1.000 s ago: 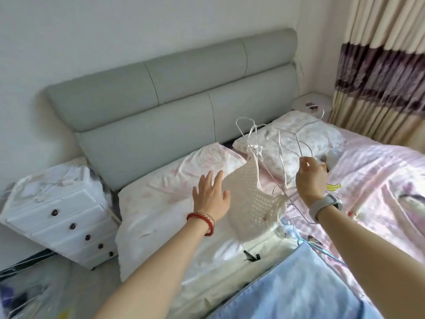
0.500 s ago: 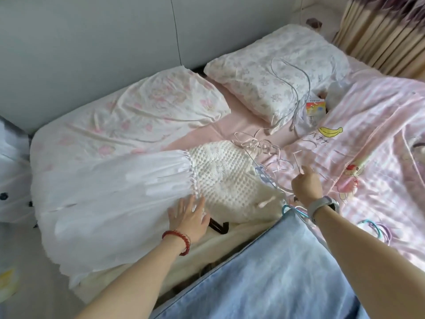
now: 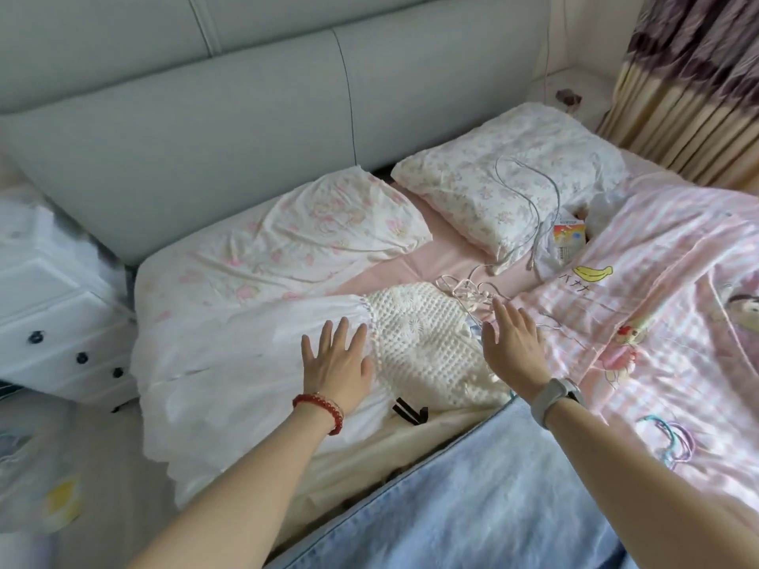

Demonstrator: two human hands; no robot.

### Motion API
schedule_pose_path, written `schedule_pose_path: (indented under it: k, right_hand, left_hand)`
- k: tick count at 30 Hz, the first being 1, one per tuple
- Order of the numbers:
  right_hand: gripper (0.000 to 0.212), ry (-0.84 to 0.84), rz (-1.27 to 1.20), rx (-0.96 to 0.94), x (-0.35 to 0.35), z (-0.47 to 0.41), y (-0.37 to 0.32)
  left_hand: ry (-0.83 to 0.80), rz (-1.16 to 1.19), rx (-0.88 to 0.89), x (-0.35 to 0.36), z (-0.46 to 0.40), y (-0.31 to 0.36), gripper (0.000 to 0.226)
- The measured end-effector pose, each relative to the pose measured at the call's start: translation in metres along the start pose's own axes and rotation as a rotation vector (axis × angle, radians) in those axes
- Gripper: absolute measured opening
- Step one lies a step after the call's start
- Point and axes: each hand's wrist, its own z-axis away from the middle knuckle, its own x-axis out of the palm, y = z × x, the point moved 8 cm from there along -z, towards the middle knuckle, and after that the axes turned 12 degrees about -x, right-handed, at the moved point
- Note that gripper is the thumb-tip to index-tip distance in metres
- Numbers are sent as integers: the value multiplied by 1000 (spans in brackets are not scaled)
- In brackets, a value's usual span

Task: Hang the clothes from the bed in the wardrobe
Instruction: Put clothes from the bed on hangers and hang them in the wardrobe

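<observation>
Flat now, both palms down, nothing gripped. Left hand [image 3: 336, 365], fingers spread and straight, pressing the plain white skirt of the white dress [image 3: 263, 375], just beside the seam where the crocheted bodice begins; red bead bracelet [image 3: 318, 406] at the wrist. Right hand [image 3: 511, 349], fingers straight and together, at the far edge of that bodice, over the tangled white straps and thin wire hangers [image 3: 472, 291]; contact with them impossible to judge. Grey watch [image 3: 554, 398] on that wrist. Dress spread flat across the near edge of the bed [image 3: 410, 264], skirt drooping over the side toward the white drawer unit [image 3: 53, 322]. Behind it two floral pillows [image 3: 312, 236] against the grey padded headboard [image 3: 205, 137]. Pink cartoon quilt [image 3: 657, 301] to the right, blue denim [image 3: 472, 507] in the foreground, striped curtain [image 3: 690, 96] in the corner.
</observation>
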Motion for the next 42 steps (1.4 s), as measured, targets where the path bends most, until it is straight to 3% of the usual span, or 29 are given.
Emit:
schedule_pose_path:
  k: [3, 10, 18, 21, 25, 28, 35, 42]
  right_hand:
    - [50, 10, -64, -125, -8, 36, -69]
    - [50, -242, -112, -503, 36, 199, -237]
    - [44, -553, -159, -938, 89, 475, -352]
    - [40, -665, -145, -1233, 100, 584, -382]
    - [42, -774, -113, -1580, 108, 707, -424]
    - [48, -867, -64, -1783, 113, 788, -460]
    - [46, -870, -238, -2125, 91, 948, -571]
    - [45, -831, -387, -2291, 75, 1065, -692]
  left_hand:
    - [120, 50, -47, -37, 50, -32, 52]
    - [130, 237, -367, -37, 241, -154, 50]
    - [-14, 319, -774, 67, 561, -247, 51]
    - [104, 360, -895, 85, 671, -262, 48]
    - [68, 380, -1272, 123, 808, -290, 54]
    - [148, 322, -1530, 131, 900, -311, 53]
    - [364, 278, -1950, 95, 1073, -357, 50]
    - [468, 140, -2122, 35, 1192, -438, 48]
